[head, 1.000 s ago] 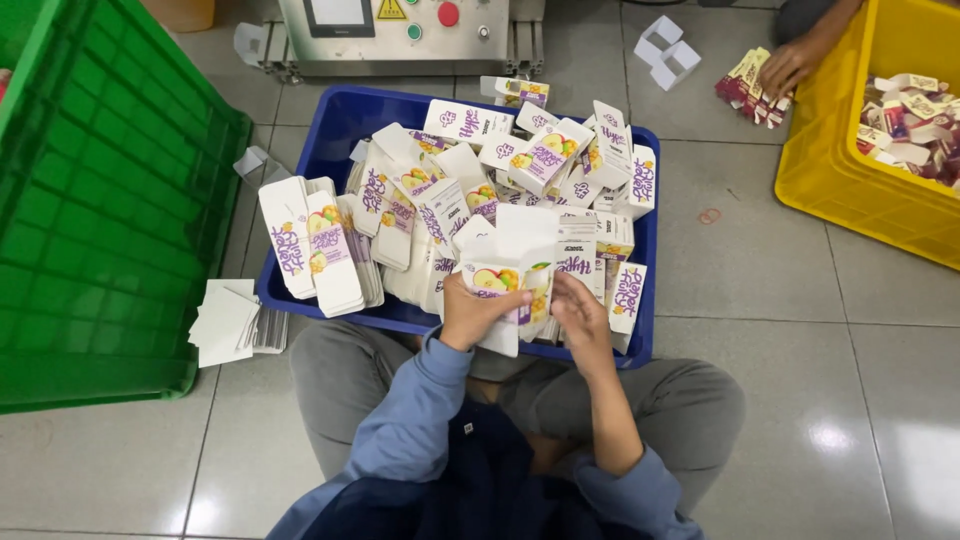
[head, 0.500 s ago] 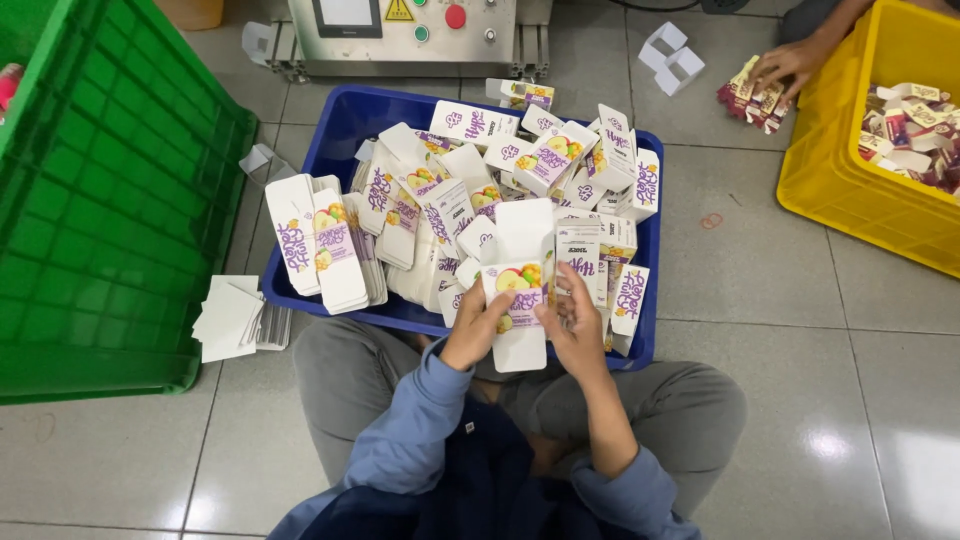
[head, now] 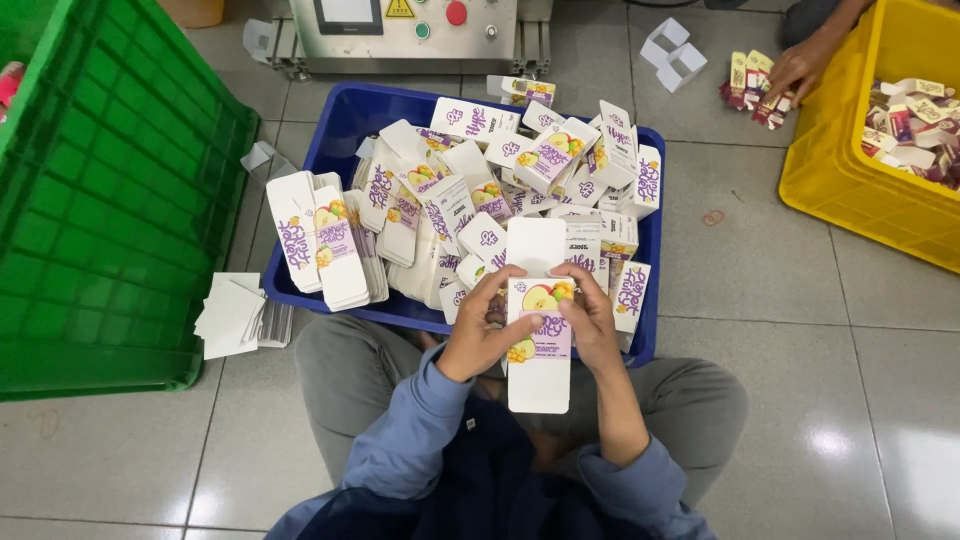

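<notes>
- Two hands meet on one flat carton [head: 538,330] in the head view, a white unfolded box with a fruit picture and purple lettering on its middle panel, held upright over the near edge of the blue crate [head: 350,120].
- The left hand [head: 478,335] is curled around the carton's left edge, fingers bent across its front and thumb near the top of the printed panel.
- The right hand [head: 590,320] is closed on the right edge in the same manner, fingers bent over the printed face.
- The carton's lower white flap hangs down over the person's lap, between the grey trouser knees; its upper white flap stands in front of the heap in the crate.
- The blue crate is piled with loose flat cartons [head: 480,170] of the same kind, lying at all angles; a neat stack [head: 325,245] leans at the crate's left rim.
- A green crate [head: 100,200] stands just left of the blue one, with a small pile of white card pieces [head: 232,315] on the tiled floor between them.
- At upper right, another person's hand [head: 795,70] rests on red and yellow packets [head: 750,80] on the floor, beside a yellow crate [head: 830,170] holding more packets.
- A metal machine [head: 410,30] with coloured buttons sits beyond the blue crate.
</notes>
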